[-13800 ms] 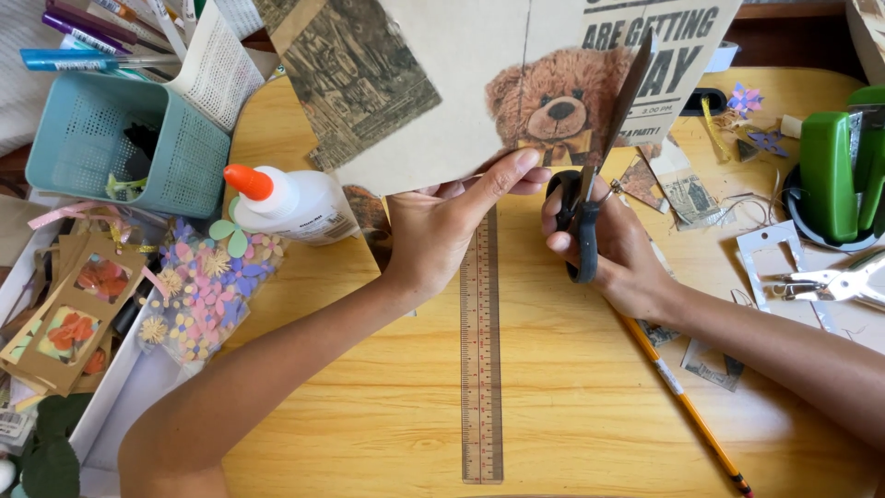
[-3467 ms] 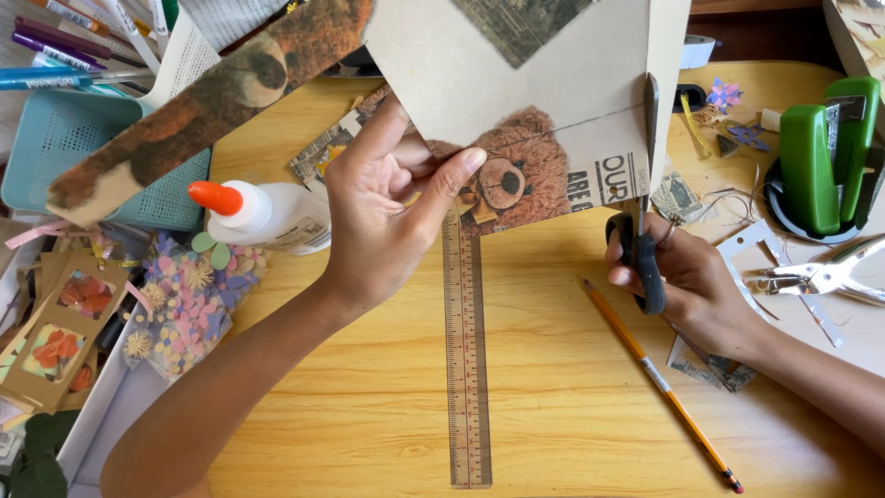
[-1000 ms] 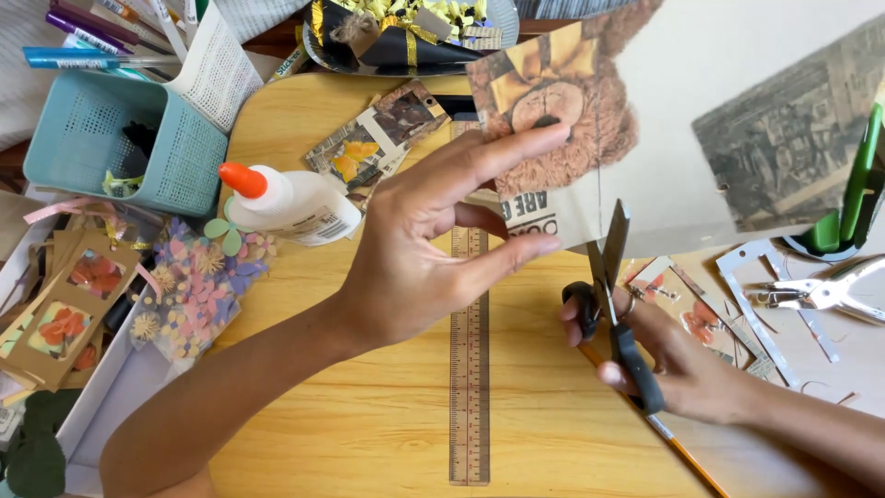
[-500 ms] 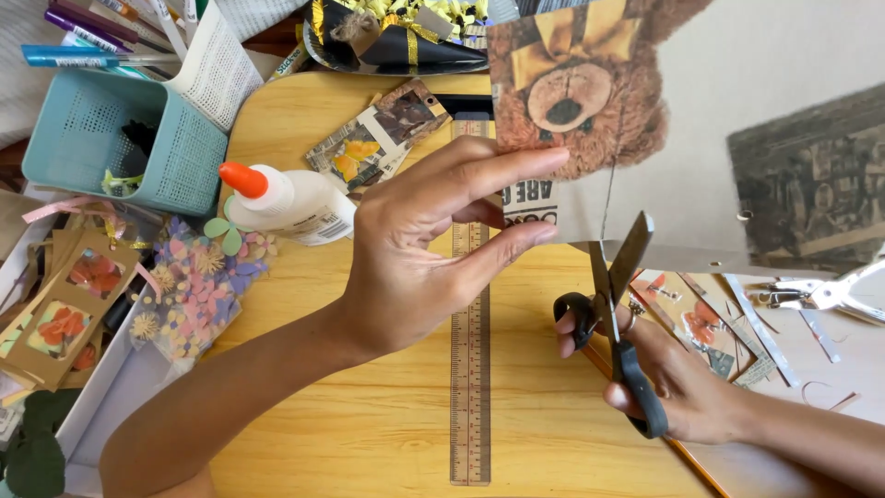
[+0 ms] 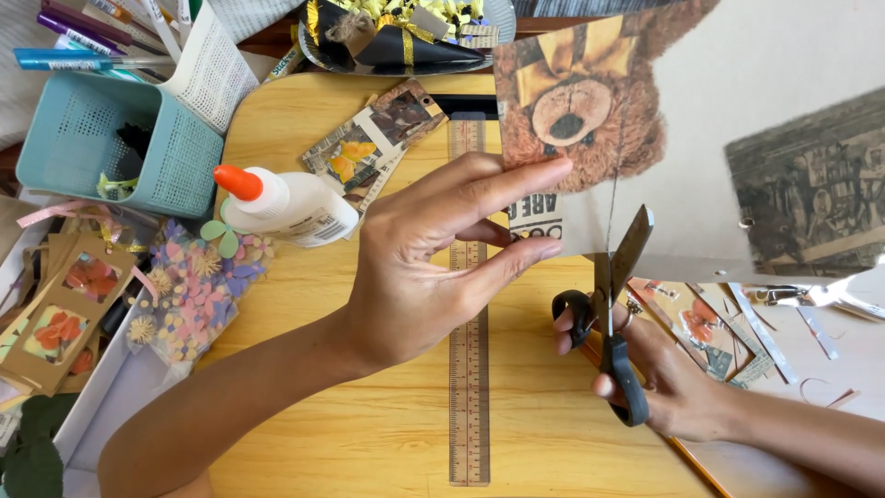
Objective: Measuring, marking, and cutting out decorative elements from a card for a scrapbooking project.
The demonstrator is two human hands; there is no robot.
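Seen from above, a wooden desk (image 5: 387, 433) is crowded with craft supplies. The left hand (image 5: 415, 267) pinches a large paper sheet (image 5: 737, 83) between thumb and fingers, holding it up above the desk. The sheet shows a brown teddy bear (image 5: 576, 111) with a yellow bow, and an old-style print at its right.

The right hand (image 5: 668, 383) grips black scissors (image 5: 613, 314), fingers through the handles, blades pointing up and partly open at the sheet's lower edge, just right of the left fingertips. A thin cut line runs up through the paper beside the bear.

A ruler (image 5: 468, 369) lies lengthwise on the desk under the hands. To the left sit a white glue bottle (image 5: 290, 205) with an orange cap, a teal basket (image 5: 115, 148), and a bag of paper flowers (image 5: 189, 295). Paper scraps (image 5: 701, 323) lie at the right.
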